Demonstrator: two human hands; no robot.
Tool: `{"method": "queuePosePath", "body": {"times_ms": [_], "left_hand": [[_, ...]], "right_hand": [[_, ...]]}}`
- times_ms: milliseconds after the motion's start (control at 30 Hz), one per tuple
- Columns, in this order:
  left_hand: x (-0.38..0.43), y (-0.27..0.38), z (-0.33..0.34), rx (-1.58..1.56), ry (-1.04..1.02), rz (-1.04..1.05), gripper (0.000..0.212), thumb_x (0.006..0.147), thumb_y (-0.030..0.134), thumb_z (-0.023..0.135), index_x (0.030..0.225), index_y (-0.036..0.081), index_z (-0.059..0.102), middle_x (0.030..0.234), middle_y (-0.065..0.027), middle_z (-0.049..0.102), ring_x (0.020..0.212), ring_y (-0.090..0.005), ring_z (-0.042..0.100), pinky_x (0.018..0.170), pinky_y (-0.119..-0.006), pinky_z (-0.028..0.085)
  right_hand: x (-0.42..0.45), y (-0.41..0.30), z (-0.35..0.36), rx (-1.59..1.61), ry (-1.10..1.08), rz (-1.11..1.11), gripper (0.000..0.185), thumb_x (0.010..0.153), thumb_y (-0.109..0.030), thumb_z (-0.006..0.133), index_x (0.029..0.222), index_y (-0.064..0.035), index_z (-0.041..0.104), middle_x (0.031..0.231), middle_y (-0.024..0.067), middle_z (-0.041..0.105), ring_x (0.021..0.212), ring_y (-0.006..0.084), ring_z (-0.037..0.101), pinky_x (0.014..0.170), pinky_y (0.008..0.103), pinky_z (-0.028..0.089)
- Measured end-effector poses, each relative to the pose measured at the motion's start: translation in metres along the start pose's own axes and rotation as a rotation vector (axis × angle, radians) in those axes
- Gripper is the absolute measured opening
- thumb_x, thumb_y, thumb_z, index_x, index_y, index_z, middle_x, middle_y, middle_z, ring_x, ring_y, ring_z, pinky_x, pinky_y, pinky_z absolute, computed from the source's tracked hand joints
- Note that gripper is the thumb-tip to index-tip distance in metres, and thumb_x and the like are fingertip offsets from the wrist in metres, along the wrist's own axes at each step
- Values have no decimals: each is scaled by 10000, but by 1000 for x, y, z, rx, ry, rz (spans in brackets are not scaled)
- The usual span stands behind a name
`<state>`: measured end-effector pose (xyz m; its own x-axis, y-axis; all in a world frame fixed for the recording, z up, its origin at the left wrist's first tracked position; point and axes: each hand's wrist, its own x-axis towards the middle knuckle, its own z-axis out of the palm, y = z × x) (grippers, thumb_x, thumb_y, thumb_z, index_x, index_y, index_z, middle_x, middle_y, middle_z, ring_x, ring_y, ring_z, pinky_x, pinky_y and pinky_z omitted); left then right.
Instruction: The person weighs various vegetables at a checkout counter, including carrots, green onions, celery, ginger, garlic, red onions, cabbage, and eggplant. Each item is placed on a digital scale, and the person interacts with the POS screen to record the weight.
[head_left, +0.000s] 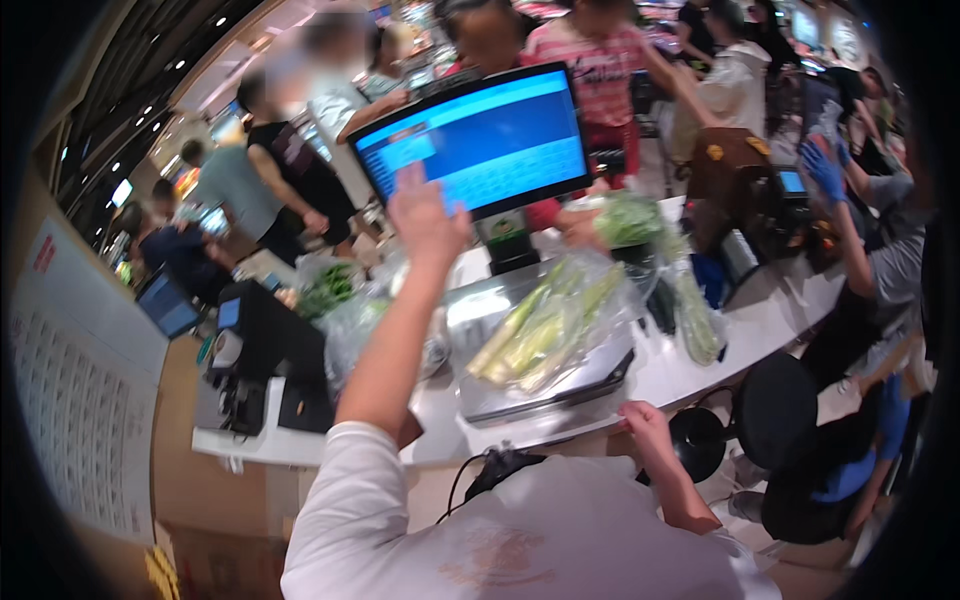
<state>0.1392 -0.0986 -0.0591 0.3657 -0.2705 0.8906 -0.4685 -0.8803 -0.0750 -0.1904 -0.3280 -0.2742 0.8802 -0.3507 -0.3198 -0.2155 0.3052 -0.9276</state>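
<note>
My left hand (429, 214) is raised in front of the touchscreen monitor (487, 142), fingers pointing at its lower left part; whether a fingertip touches the glass cannot be told. Nothing is in that hand. Below the monitor, long pale green stalk vegetables in a clear plastic bag (555, 322) lie on the metal plate of a weighing scale (480, 401). My right hand (646, 424) is near the counter's front edge, right of the scale, with its fingers curled; whether it holds anything small cannot be told.
Bagged leafy greens (330, 289) sit left of the scale, beside a black label printer (262, 330). More bagged vegetables (630, 221) lie at the right on the white counter (757, 322), by another person's hand. A black round stool (776, 405) stands at the right. People stand across the counter.
</note>
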Motion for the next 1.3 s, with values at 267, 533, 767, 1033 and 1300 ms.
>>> {"method": "queuePosePath", "body": {"times_ms": [267,533,767,1033,1300], "left_hand": [[-6,-43,23,118,-2,-33,441,756,233,670,1122,31,527,1411,-179,373,1327,-358,316,1036,-517,273],[-30,77,25,-670,-477,-52,335,802,210,652,1055,2,579,1000,-192,639,931,-370,610,809,-404,479],[-82,94,99,-530,-1008,-237,637,796,482,629,1166,-26,529,1055,-234,630,1002,-359,608,875,-406,469],[-93,132,110,-421,-1052,-232,766,787,542,611,1300,-2,446,1230,-203,542,1152,-348,521,946,-439,422],[-82,142,90,-796,-1129,-111,965,681,445,771,1367,-66,325,1287,-254,498,1200,-344,501,1045,-370,353]], "right_hand": [[29,7,-14,-63,50,-46,236,899,-208,589,1035,-19,628,911,21,647,749,98,594,650,228,467],[45,-72,-70,88,311,-341,568,883,-31,495,1400,-108,273,843,70,621,674,114,548,612,223,444],[53,-182,-46,0,228,-730,469,891,-105,549,1336,-34,422,854,41,611,662,64,528,565,188,400],[191,-71,-8,-581,325,-350,575,747,-436,707,1068,31,608,861,149,664,724,285,634,672,360,486],[200,-109,28,-373,41,-472,175,838,-182,609,847,-8,622,732,116,592,662,188,549,647,337,452]]}}
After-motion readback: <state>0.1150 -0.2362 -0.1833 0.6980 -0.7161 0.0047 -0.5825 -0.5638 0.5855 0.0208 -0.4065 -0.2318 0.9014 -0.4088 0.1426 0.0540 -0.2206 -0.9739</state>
